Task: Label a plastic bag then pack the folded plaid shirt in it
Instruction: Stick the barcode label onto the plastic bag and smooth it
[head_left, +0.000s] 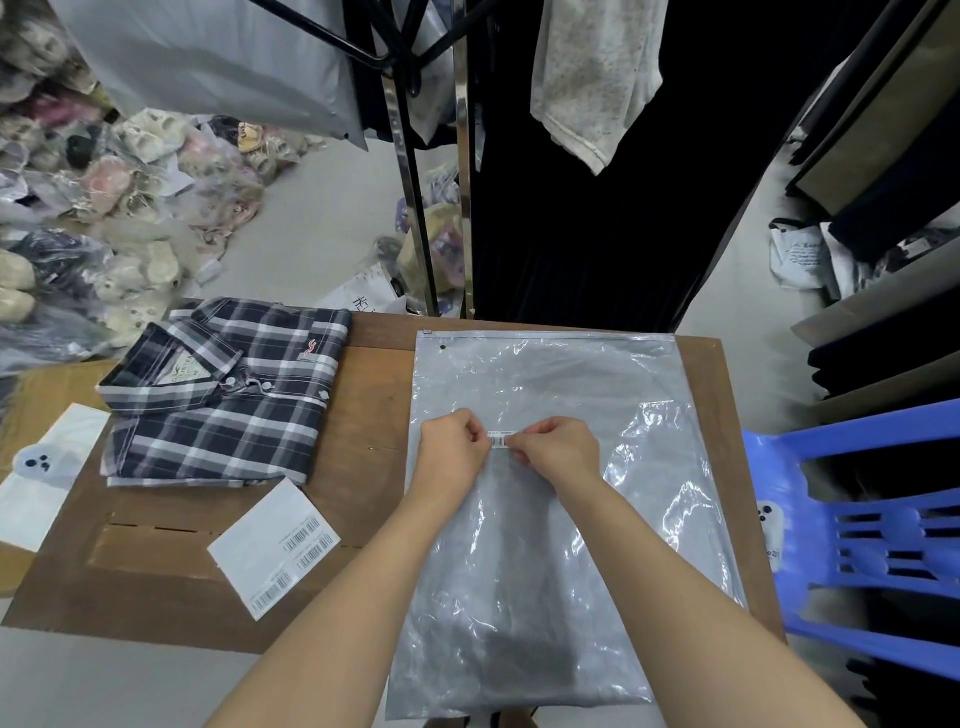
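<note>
Barcode label (503, 439): pinched between left hand (451, 447) and right hand (560, 448) over plastic bag (545, 519), seemingly for sticking; plaid shirt (223, 389) (ten o'clock) waits.

Two bare forearms are seen entering from the lower edge of the view, uncovered from the elbow region down to the wrists. No sleeve, cuff or glove is worn on either arm. The left hand (451, 447) and the right hand (558, 448) are both bare, and no ring, watch, bracelet or strap is seen on them. The fingernails are too small to be made out. Nothing else of the person is shown.
</note>
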